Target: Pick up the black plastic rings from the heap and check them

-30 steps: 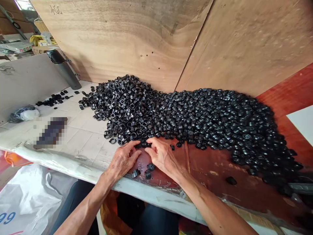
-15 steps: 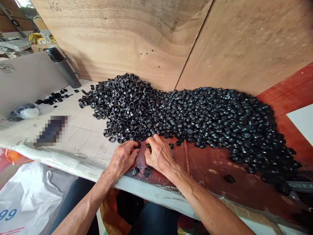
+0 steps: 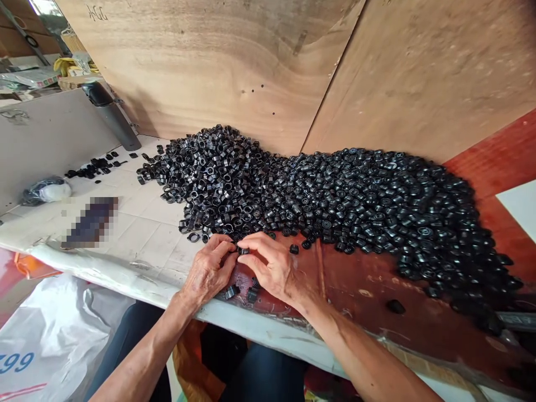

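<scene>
My left hand (image 3: 210, 267) is closed in a pinch on a small black plastic ring, mostly hidden by the fingers. Facing it, my right hand (image 3: 270, 265) grips a small black round plastic cap (image 3: 243, 251) between thumb and fingertips. The two hands nearly meet, their fingertips close together in front of the heap. Below them on the table lie a black piece (image 3: 231, 291) and another black piece (image 3: 252, 294), with a third partly covered by the right hand. Behind the hands spread a pile of black rings (image 3: 218, 173) and a pile of black round caps (image 3: 368, 195).
A plywood board (image 3: 209, 67) rises behind the piles. On the left are a dark bottle (image 3: 115, 123), scattered black bits (image 3: 94, 167), a plastic-wrapped bundle (image 3: 46, 191) and a pixelated flat object (image 3: 92, 223). One dark piece (image 3: 395, 306) lies on the red tabletop (image 3: 355, 285).
My right hand has moved left and turned, bringing the cap up against the left fingertips. The left hand has barely shifted. Another black piece now shows below the right hand.
</scene>
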The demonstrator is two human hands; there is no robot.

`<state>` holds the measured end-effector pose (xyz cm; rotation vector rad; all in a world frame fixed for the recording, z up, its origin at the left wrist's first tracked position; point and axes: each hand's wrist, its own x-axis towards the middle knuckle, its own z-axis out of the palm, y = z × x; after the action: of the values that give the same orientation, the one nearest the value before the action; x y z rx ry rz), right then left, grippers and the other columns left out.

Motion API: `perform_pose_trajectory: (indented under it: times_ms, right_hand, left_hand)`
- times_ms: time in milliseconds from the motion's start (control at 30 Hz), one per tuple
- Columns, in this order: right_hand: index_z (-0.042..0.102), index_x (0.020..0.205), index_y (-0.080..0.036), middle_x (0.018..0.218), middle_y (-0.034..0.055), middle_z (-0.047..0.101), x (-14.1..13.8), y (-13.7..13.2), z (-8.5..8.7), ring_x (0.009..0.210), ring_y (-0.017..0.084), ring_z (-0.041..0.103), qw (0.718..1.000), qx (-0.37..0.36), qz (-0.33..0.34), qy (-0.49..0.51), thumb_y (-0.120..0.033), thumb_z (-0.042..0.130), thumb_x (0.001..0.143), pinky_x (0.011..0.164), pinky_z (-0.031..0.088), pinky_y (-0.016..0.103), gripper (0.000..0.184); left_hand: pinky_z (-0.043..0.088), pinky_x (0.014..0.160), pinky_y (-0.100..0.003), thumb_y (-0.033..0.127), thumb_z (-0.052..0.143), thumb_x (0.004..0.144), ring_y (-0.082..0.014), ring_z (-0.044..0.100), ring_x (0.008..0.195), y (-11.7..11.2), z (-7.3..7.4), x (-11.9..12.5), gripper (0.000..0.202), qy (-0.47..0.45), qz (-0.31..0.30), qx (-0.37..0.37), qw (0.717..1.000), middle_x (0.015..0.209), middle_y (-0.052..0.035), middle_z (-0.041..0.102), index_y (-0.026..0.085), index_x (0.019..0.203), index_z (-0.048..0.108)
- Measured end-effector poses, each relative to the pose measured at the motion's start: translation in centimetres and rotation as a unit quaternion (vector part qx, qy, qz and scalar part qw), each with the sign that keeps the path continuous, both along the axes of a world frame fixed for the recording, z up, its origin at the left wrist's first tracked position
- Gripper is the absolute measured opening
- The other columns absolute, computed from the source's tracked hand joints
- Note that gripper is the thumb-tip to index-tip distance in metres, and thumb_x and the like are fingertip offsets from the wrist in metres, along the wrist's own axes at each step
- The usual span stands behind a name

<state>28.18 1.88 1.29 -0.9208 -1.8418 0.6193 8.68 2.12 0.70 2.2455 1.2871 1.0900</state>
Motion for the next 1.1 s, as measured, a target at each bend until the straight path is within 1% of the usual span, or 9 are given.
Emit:
perform_pose_trajectory:
  times_ms: [67, 200, 300, 433, 533, 700, 900, 1000, 1100]
  right_hand:
    - [0.071, 0.119, -0.024, 0.113, 0.0084, 0.073, -0.3, -0.1, -0.2, 0.104, 0.021, 0.072, 0.999, 0.024, 0.031, 0.001, -0.019, 0.059, 0.104, 0.094, 0.060, 0.034, 0.020]
    - [0.074, 0.120, -0.023, 0.112, 0.0104, 0.074, -0.3, 0.0, -0.2, 0.103, 0.021, 0.073, 1.000, 0.003, -0.009, -0.017, -0.018, 0.059, 0.104, 0.092, 0.060, 0.034, 0.022]
    - [0.073, 0.118, -0.021, 0.110, 0.0099, 0.076, -0.2, 0.0, 0.0, 0.097, 0.021, 0.074, 0.999, -0.038, -0.023, -0.002, -0.019, 0.066, 0.099, 0.090, 0.061, 0.033, 0.020]
    - [0.072, 0.102, -0.021, 0.092, 0.0034, 0.075, -0.3, -0.2, 0.2, 0.073, 0.016, 0.071, 0.992, -0.104, -0.059, 0.044, -0.021, 0.076, 0.091, 0.069, 0.059, 0.026, 0.012]
    - [0.074, 0.096, -0.020, 0.091, 0.0038, 0.074, -0.3, -0.4, 0.7, 0.073, 0.016, 0.069, 0.995, -0.081, -0.046, 0.035, -0.020, 0.074, 0.092, 0.069, 0.057, 0.026, 0.005]
    - [0.077, 0.109, -0.020, 0.106, 0.0090, 0.074, -0.2, -0.7, 1.5, 0.093, 0.019, 0.073, 0.999, -0.031, -0.013, 0.035, -0.011, 0.064, 0.096, 0.079, 0.060, 0.030, 0.021]
    - [0.075, 0.101, -0.021, 0.099, 0.0059, 0.076, -0.3, -0.6, 1.0, 0.084, 0.019, 0.073, 0.998, -0.040, -0.033, 0.028, -0.014, 0.069, 0.094, 0.074, 0.058, 0.029, 0.011]
    - [0.075, 0.099, -0.020, 0.091, 0.0044, 0.076, -0.3, -0.5, 0.7, 0.077, 0.018, 0.071, 0.998, -0.046, -0.043, 0.007, -0.018, 0.068, 0.097, 0.071, 0.055, 0.028, 0.007]
    - [0.074, 0.096, -0.020, 0.080, 0.0025, 0.071, -0.3, -0.5, 0.5, 0.070, 0.016, 0.067, 0.997, -0.046, -0.045, -0.034, -0.022, 0.063, 0.103, 0.067, 0.051, 0.026, 0.014]
  left_hand:
    - [0.058, 0.083, -0.030, 0.016, 0.054, 0.099, -0.0176, 0.070, 0.092, -0.2, 0.1, -0.1, 0.013, 0.007, -0.025, -0.003, 1.000, 0.107, -0.0070, 0.069, 0.021, 0.096, 0.066]
    - [0.059, 0.087, -0.031, 0.018, 0.057, 0.098, -0.0181, 0.072, 0.095, -0.3, 0.4, -0.3, 0.009, -0.021, -0.038, -0.016, 0.999, 0.109, -0.0072, 0.072, 0.022, 0.100, 0.065]
    - [0.060, 0.079, -0.028, 0.024, 0.062, 0.096, -0.0163, 0.073, 0.085, -0.5, 0.6, -0.3, 0.012, -0.071, -0.025, -0.094, 0.993, 0.099, -0.0034, 0.074, 0.023, 0.109, 0.063]
    - [0.060, 0.069, -0.023, 0.029, 0.067, 0.095, -0.0141, 0.071, 0.077, -0.8, 0.8, -0.3, 0.018, -0.150, -0.029, -0.198, 0.968, 0.092, -0.0010, 0.072, 0.022, 0.111, 0.062]
    - [0.060, 0.070, -0.023, 0.028, 0.070, 0.094, -0.0132, 0.070, 0.080, -0.8, 0.5, -0.5, 0.017, -0.180, -0.045, -0.188, 0.965, 0.102, -0.0026, 0.069, 0.022, 0.109, 0.064]
    - [0.062, 0.078, -0.026, 0.023, 0.070, 0.095, -0.0149, 0.072, 0.091, -0.6, 0.0, -0.9, 0.018, -0.195, -0.066, -0.145, 0.968, 0.114, -0.0055, 0.067, 0.023, 0.113, 0.068]
    - [0.060, 0.068, -0.021, 0.021, 0.071, 0.095, -0.0113, 0.070, 0.081, -0.8, 0.2, -0.9, 0.018, -0.194, -0.051, -0.154, 0.967, 0.110, -0.0036, 0.069, 0.023, 0.113, 0.068]
    - [0.061, 0.074, -0.023, 0.021, 0.072, 0.096, -0.0131, 0.072, 0.088, -0.7, 0.2, -1.0, 0.017, -0.173, -0.060, -0.129, 0.975, 0.112, -0.0047, 0.070, 0.022, 0.112, 0.069]
    - [0.062, 0.084, -0.027, 0.018, 0.070, 0.097, -0.0152, 0.073, 0.098, -0.5, 0.1, -1.1, 0.018, -0.160, -0.073, -0.095, 0.980, 0.115, -0.0057, 0.072, 0.022, 0.114, 0.069]
